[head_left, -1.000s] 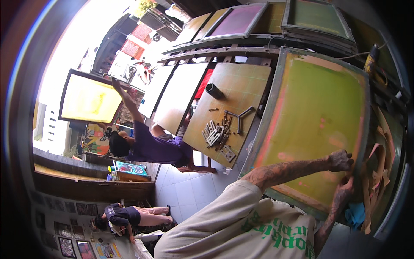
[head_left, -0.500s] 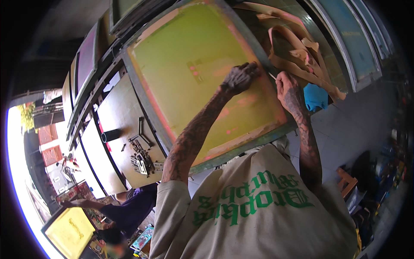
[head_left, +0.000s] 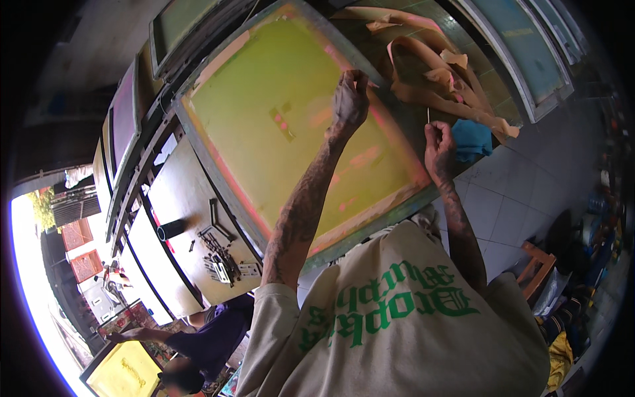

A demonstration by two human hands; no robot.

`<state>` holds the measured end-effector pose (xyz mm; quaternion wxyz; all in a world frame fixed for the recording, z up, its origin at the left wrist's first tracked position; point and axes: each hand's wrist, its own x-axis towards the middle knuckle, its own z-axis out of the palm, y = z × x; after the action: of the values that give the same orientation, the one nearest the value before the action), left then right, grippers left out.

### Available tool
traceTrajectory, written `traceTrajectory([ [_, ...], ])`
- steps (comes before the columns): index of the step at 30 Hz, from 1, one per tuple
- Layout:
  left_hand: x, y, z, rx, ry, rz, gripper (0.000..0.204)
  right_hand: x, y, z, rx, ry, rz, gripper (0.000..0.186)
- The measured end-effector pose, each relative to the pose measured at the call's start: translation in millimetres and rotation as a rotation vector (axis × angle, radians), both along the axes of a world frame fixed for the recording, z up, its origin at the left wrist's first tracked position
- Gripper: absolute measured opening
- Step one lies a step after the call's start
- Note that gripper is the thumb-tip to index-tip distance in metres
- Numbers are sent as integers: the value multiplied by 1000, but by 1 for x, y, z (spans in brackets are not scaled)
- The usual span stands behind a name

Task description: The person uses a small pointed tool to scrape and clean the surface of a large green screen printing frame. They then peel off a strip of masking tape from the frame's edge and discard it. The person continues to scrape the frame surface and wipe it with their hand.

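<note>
1. Fingers, right hand [head_left: 440, 151]: you pinch a thin pale stick [head_left: 428, 116] at its lower end; it points up, away from you.
2. Fingers, left hand [head_left: 350, 102]: bunched over the right margin of the framed screen [head_left: 278, 162]. Cannot tell whether they grip anything or touch the mesh.
3. Change over the last half second: your left hand has gone farther up that margin; your right has drawn a little outward from the frame. Judgement: the stick is clear of the screen, leaving only the left hand working near it.
4. Screen: lying in front of you, yellow-green, pink smears on it.
5. Right of it, on the counter [head_left: 456, 30]: loose brown tape strips [head_left: 463, 109] and a blue cloth [head_left: 473, 139] just beside your right hand.
6. Left of it, on a pale board [head_left: 173, 175]: dark cylinder [head_left: 172, 229], three-armed wrench [head_left: 215, 221], heaped metal parts [head_left: 221, 264].
7. Room: co-worker in a dark top [head_left: 215, 334], hand at a bright yellow frame [head_left: 126, 370], lower left; tiled floor [head_left: 493, 208] to your right.
</note>
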<state>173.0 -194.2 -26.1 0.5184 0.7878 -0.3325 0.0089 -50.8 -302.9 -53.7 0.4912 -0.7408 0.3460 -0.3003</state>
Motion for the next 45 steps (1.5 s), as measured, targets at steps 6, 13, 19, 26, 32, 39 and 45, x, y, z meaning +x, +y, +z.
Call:
traceTrajectory([
  [6,-37,-65,28,160,-11,-66,9,-23,-10,-8,0,57,-64,27],
  [13,-58,-117,-19,285,-691,-79,14,-17,14,9,132,26,-155,36],
  [19,-61,-145,-34,477,-592,-157,16,-38,34,2,332,-326,-261,20],
  [26,-58,-125,-35,444,-748,-207,19,-50,27,14,331,-263,-307,16],
  [32,-67,-115,-28,608,-749,-318,13,-52,21,33,369,-277,-314,17],
  [39,-78,-113,-29,573,-724,-293,18,-60,22,24,362,-266,-312,17],
  [45,-101,-106,-26,831,-864,-273,25,-66,23,11,331,-263,-288,16],
])
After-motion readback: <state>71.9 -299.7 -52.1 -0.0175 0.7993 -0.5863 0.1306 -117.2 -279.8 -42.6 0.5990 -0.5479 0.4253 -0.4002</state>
